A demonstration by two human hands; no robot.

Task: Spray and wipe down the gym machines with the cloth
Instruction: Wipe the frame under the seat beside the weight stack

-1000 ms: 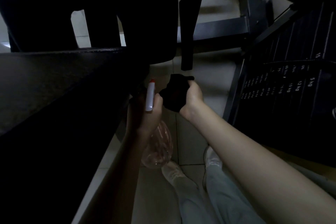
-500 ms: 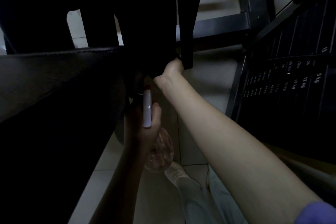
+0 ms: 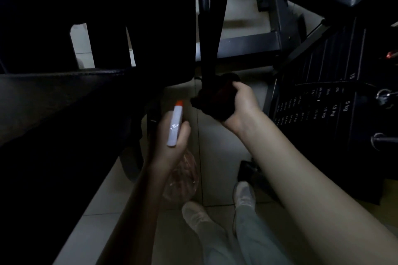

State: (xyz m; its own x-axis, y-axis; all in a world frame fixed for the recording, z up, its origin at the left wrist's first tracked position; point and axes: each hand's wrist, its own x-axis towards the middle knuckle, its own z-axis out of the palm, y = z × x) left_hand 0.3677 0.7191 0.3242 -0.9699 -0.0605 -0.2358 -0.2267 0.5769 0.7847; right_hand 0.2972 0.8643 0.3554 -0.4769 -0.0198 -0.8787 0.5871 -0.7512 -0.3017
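Head view: right hand [image 3: 241, 107] clutching bunched dark cloth [image 3: 213, 101]; left hand [image 3: 170, 142] gripping clear spray bottle [image 3: 178, 174].

Pale tiled floor [image 3: 219, 157], two light shoes [image 3: 244, 194] at its near edge, dark machine frame base [image 3: 247, 46] farther back

I am seeing both forearms bare, with no sleeve, watch or band showing on the left hand [image 3: 170, 142] or the right hand [image 3: 242, 105]. Near the bottom edge I am wearing pale, loose trousers [image 3: 247, 241] and light, whitish trainers [image 3: 244, 194], their detail lost in the dim light.
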